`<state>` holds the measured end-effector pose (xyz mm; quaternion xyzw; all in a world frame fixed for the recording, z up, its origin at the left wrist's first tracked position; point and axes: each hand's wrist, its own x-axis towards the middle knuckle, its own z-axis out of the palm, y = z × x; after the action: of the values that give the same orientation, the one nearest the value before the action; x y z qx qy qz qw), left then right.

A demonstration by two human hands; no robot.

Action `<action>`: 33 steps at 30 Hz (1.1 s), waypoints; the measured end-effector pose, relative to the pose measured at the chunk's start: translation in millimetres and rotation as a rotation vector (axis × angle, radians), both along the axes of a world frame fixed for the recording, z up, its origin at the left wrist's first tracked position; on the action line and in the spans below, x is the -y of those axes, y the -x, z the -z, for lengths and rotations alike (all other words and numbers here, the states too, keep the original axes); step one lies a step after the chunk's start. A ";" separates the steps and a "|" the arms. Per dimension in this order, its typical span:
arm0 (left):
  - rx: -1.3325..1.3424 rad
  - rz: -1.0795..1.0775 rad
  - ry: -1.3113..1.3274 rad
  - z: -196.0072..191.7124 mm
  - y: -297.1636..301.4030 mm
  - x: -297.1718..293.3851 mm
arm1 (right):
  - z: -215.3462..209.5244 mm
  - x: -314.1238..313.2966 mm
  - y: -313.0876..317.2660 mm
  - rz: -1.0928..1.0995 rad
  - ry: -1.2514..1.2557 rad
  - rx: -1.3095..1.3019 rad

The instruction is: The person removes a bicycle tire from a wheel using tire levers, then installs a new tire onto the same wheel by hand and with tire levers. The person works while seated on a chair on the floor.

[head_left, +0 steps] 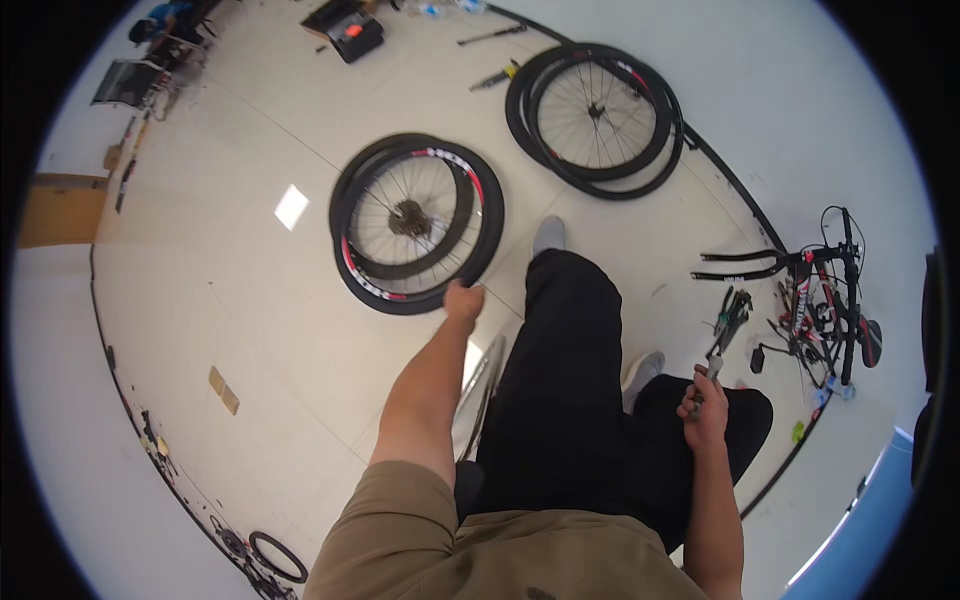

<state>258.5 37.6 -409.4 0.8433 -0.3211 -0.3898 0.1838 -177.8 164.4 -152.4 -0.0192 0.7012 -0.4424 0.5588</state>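
the tyre (493,215) looks matt rubber, the cassette (409,219) metal, the floor (270,310) glossy.

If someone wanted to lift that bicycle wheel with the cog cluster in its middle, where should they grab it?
I'd grip its black outer tyre on the edge nearest the person, where the left hand is. The face is turned up, so that edge seems easiest to reach, and its rounded outside suits a wrapped grip. The toothed cassette looks a poorer hold.

Floor (260,310): I see pale, glossy tiles, thin seams
Walls (800,100): white, dark skirting (740,190) at the base
Chair (130,82): dark, upper left of my view
Light: one bright floor patch (291,207)
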 end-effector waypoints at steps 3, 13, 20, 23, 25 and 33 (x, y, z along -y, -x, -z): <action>0.158 0.059 -0.474 -19.6 0.4 -23.5 | -0.1 -7.9 0.3 -0.002 -0.069 -0.029; 0.403 0.764 0.035 -4.1 -19.2 -10.8 | -0.6 -1.2 -15.8 -0.095 -0.209 -0.100; 0.456 0.618 -0.295 5.9 0.5 32.1 | -4.1 -3.7 -24.1 -0.225 -0.236 -0.224; 0.416 0.620 -0.494 -0.2 -5.3 43.8 | -10.1 -3.8 -29.9 -0.245 -0.280 -0.231; 0.435 0.686 -0.511 0.6 -16.7 47.4 | -11.5 -1.6 -34.2 -0.250 -0.280 -0.237; 0.492 0.861 -0.261 -56.4 -37.9 58.0 | -6.8 0.8 -35.7 -0.316 -0.298 -0.270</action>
<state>296.4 -20.4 -353.0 0.7175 -0.6216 -0.2570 -0.1810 -142.2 163.6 -145.6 -0.1047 0.8153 -0.2348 0.5189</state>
